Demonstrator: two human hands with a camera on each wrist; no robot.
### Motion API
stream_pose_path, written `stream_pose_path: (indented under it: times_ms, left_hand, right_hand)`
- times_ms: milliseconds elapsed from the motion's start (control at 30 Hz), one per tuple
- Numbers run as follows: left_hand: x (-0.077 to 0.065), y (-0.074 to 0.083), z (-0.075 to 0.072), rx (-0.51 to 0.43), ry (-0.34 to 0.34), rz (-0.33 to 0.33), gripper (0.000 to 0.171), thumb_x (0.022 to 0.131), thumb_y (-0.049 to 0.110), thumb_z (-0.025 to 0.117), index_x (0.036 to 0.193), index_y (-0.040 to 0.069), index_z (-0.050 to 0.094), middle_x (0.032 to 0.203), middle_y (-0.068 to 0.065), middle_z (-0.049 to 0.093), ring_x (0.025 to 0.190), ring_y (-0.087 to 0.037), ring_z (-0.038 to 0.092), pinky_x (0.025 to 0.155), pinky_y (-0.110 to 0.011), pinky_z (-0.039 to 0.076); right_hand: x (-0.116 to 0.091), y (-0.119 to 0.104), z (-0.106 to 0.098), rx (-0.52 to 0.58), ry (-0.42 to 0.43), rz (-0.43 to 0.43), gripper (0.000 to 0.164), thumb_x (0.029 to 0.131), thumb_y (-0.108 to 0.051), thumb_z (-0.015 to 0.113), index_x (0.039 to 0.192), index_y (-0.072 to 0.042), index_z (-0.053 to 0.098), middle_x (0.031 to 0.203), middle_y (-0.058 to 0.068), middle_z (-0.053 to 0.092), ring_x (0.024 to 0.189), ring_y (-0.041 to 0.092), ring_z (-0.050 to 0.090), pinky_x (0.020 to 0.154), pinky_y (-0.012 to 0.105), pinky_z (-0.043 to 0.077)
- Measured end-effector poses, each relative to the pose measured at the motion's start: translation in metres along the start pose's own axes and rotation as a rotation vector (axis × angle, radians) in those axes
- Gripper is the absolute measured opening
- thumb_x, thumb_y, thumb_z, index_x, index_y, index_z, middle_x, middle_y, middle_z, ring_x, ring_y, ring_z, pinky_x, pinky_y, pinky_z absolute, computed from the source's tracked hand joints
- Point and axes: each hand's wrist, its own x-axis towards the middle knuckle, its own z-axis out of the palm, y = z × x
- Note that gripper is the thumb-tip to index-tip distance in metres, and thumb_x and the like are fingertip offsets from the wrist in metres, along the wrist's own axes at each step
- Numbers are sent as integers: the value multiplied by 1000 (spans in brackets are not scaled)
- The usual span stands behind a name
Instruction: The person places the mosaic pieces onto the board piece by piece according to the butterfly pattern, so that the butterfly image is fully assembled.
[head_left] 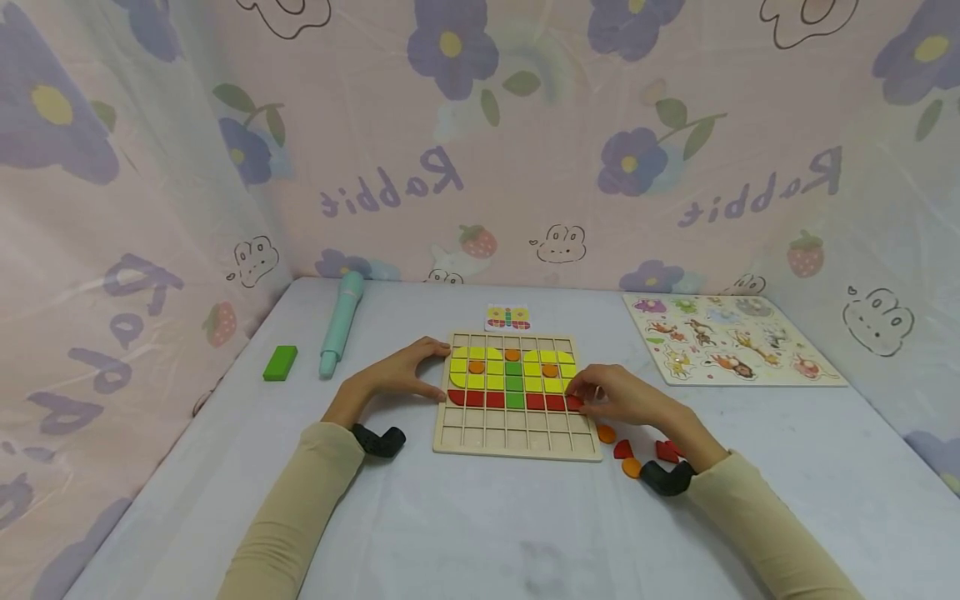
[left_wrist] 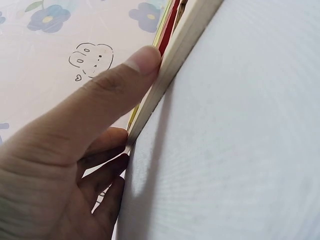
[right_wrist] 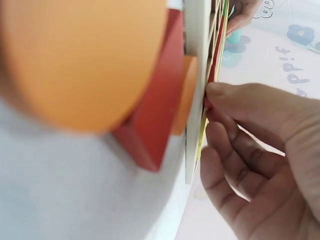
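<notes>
A wooden grid board (head_left: 491, 438) lies in front of me, with yellow, green, red and orange pieces forming a pattern in its cells. My left hand (head_left: 401, 371) rests against the board's left edge, thumb (left_wrist: 145, 60) and fingertips touching its side. At the right end of the red row, my right hand (head_left: 622, 396) pinches a small red piece (head_left: 574, 402) between thumb and fingers; the fingers partly cover it. Loose orange discs (head_left: 632, 468) and red pieces (head_left: 623, 450) lie by the board's lower right corner, close under the right wrist.
Behind the board is a small pattern card (head_left: 507, 317). A green block (head_left: 281, 363) and a mint-green cylindrical stick (head_left: 342, 323) lie to the left. At the back right sits an animal puzzle board (head_left: 720, 342). Printed cloth walls (head_left: 517, 167) enclose the white table (head_left: 465, 533).
</notes>
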Motion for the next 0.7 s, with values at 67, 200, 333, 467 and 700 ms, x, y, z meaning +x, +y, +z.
stream_pose_path:
  times_ms: [67,200,333,467,700]
  left_hand:
    - [0,-1,0,1,0,0,82,71,38,80,138,7,43,141,-7,39,136,-24,29,113,-43,20]
    - [0,-1,1,-3,2,0,82,71,37,80,138,7,43,141,-7,39,135,-24,29,113,-42,20]
    - [1,-2,1,-5,4,0,82,71,38,80,137,7,44,141,-7,40,135,-24,29,113,-43,20]
    - [2,-2,1,-2,7,0,82,71,39,80,137,8,44,141,-7,40,135,-24,29,113,-43,20]
    - [1,-2,1,-6,9,11,81,71,38,80,137,7,44,140,-7,40,135,-25,30,113,-44,21]
  right_hand:
    - [0,0,0,-2,-1,-9,27,81,-10,71,107,-5,66,96,0,63,82,13,55,75,27,52]
    - [-1,0,0,-2,-5,-17,28,81,-12,72,108,-5,67,97,1,64,82,13,56,76,27,53]
    - [-4,2,-2,16,5,-31,27,82,-13,71,107,-5,67,98,1,65,82,12,57,76,28,53]
    - [-12,5,-7,37,25,-20,20,82,-16,72,100,-9,66,89,-4,63,78,10,55,71,25,52]
    - [-40,4,-12,9,-28,172,28,77,-39,75,83,-17,59,67,-8,52,63,9,49,56,21,42]
